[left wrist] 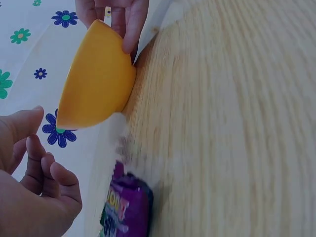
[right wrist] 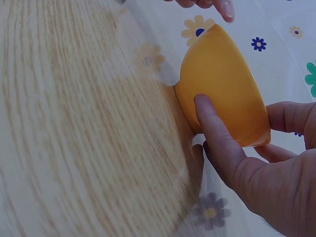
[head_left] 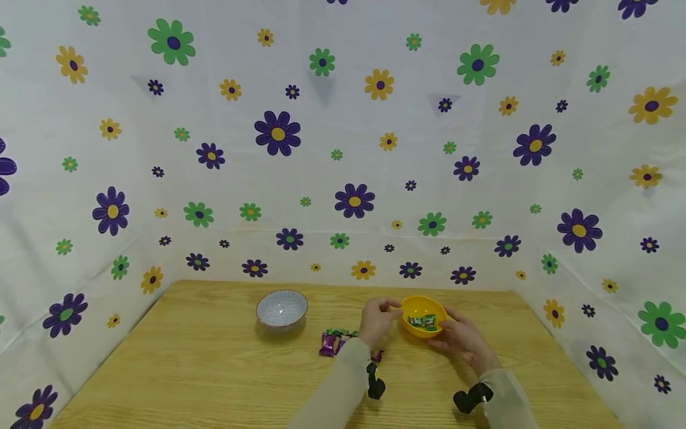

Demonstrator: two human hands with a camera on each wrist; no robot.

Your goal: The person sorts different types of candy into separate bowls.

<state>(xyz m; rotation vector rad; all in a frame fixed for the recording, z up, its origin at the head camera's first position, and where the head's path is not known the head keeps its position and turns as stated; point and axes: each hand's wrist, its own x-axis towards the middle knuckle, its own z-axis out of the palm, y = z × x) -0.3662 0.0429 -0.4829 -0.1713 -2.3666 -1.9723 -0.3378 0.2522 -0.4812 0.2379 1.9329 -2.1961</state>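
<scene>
Right hand (head_left: 465, 343) grips the yellow bowl (head_left: 419, 305), thumb on its outer wall; left hand (head_left: 376, 322), loosely curled with nothing seen in it, is just beside. Bowl is right of purple sweets (head_left: 327, 344). Judged light, stiff, slippery; best held by opposite walls.

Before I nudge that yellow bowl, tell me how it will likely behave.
The yellow bowl is probably stiff: its outline shows no dent where the right hand grips it. Its glossy outside could be somewhat slippery. Since the foot is narrower than the rim, a high push might tip it and shift the green packets inside.
</scene>
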